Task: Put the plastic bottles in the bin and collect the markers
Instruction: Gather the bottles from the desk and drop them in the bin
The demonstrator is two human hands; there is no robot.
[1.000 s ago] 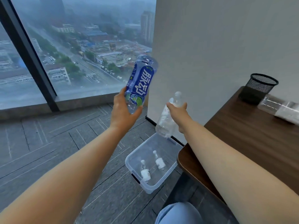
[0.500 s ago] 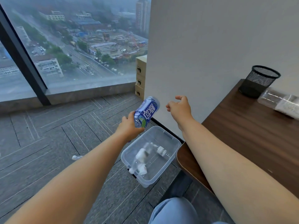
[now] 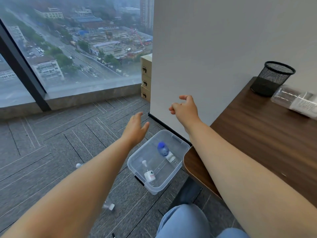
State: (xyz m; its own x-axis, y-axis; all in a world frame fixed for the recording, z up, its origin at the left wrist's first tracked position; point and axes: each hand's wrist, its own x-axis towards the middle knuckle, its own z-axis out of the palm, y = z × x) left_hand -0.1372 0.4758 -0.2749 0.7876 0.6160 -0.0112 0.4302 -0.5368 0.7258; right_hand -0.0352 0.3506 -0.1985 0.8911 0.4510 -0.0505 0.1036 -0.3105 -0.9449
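A clear plastic bin [image 3: 137,158] stands on the carpet beside the desk corner. Inside it lie clear bottles, one with a white label [image 3: 148,174], another [image 3: 170,157] near the far side, and the blue-capped bottle [image 3: 162,148], blurred as it drops in. My left hand [image 3: 135,127] hovers above the bin's left edge, fingers spread and empty. My right hand [image 3: 184,109] hangs higher, over the far rim, fingers loosely curled around nothing. A clear bottle [image 3: 295,100] lies on the desk at the right. No markers show.
The dark wooden desk [image 3: 257,143] fills the right side, with a black mesh pen cup [image 3: 272,78] at its back. Two bottles [image 3: 109,206] lie on the carpet under my left arm. Cardboard boxes [image 3: 145,78] stack by the wall corner. My knee [image 3: 185,222] is low in view.
My right hand let go of its clear bottle, then my left hand released the blue-labelled bottle; both fell into the bin. Both hands are empty now.
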